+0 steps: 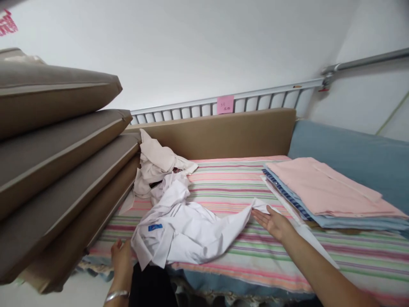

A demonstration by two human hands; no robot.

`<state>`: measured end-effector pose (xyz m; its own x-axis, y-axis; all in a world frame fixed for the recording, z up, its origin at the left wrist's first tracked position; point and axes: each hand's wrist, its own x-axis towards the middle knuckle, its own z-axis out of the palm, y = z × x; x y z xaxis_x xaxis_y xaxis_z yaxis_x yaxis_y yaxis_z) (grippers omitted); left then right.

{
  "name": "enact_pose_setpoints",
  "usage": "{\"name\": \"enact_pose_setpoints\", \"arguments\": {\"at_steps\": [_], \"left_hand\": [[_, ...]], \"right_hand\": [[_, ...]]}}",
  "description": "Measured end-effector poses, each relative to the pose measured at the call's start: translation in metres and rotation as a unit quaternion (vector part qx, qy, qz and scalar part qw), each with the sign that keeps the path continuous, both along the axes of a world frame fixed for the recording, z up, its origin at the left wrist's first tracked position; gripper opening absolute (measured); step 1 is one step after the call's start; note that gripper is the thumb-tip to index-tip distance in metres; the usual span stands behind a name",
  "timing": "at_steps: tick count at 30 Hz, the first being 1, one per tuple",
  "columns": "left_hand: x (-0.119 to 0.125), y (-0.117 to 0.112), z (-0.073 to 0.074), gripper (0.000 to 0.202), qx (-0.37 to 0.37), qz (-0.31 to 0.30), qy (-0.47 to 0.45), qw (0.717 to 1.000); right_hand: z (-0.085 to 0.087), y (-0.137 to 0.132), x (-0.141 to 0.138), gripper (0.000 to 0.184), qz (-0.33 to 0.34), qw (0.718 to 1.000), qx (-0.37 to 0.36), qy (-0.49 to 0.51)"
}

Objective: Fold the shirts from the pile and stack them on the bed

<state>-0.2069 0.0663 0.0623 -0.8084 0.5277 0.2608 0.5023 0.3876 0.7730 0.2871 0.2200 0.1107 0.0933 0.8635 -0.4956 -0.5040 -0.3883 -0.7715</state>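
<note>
A white collared shirt (198, 232) with a blue label inside its collar lies rumpled near the front edge of the striped sheet. Just left of the collar is my left hand (122, 258), its fingers loosely bent and apart, with the shirt's edge against it. My right hand (276, 224) is palm up at the shirt's outstretched right end. Its fingers are extended and touch the raised white cloth, with the thumb spread away. Behind the shirt's left part sits a crumpled heap of cream and white garments (161, 160).
Thick brown cushions (64, 166) are stacked along the left. Folded pink and blue cloths (329, 185) lie at the right, above a flat white piece. A brown padded board (223, 134), a white rail and a blue pad (351, 147) border the striped sheet (230, 181).
</note>
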Motion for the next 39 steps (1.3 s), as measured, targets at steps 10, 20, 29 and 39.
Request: {"name": "enact_pose_setpoints", "arguments": {"at_steps": [10, 20, 29, 39], "left_hand": [[-0.001, 0.055, 0.032, 0.033, -0.177, -0.228, 0.195, 0.937], [-0.039, -0.009, 0.011, 0.022, -0.23, -0.188, 0.088, 0.951], [0.007, 0.024, 0.01, 0.045, -0.021, -0.249, -0.049, 0.967], [0.13, 0.041, 0.016, 0.025, -0.052, -0.488, -0.152, 0.858]], "right_hand": [[-0.022, -0.071, -0.071, 0.06, 0.255, 0.955, -0.089, -0.122], [-0.024, -0.058, -0.138, 0.011, 0.281, 0.954, -0.023, -0.101], [0.08, 0.013, -0.072, 0.004, 0.188, 0.963, 0.192, -0.033], [0.007, 0.0, 0.045, 0.022, -0.158, 0.971, 0.04, -0.172]]}}
